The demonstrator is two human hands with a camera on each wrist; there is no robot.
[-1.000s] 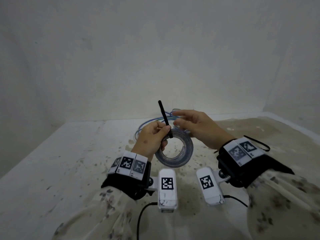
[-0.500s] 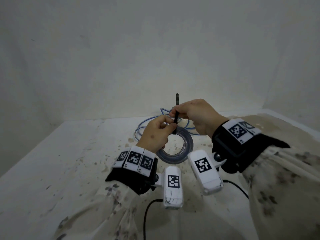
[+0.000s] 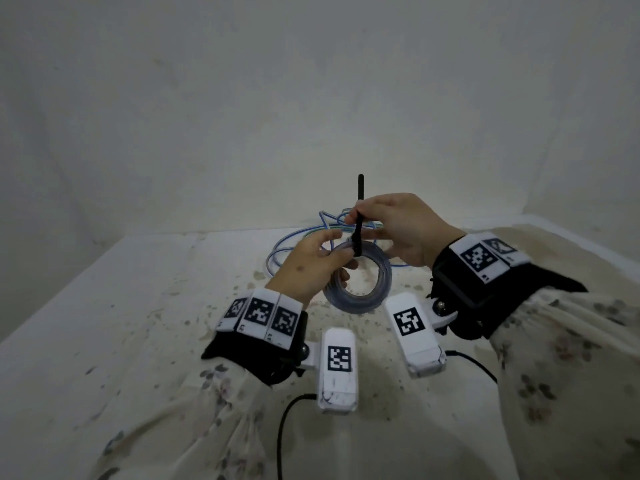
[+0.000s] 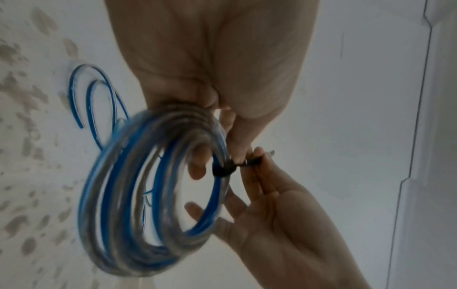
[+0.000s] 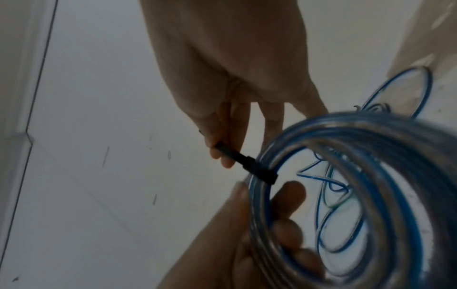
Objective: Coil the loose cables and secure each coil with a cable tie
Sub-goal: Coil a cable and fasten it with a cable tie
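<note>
I can read no words, brands or numbers anywhere; the only signs are black-and-white square marker codes on the wrist bands and on the white wrist camera housings.

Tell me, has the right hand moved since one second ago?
Yes. The right hand now pinches the black cable tie above the coil, having shifted left, judged against the table's back edge.

Right hand pinching black cable tie looped round blue coil. Left hand gripping coil's rim from below. Loose blue cable behind.
</note>
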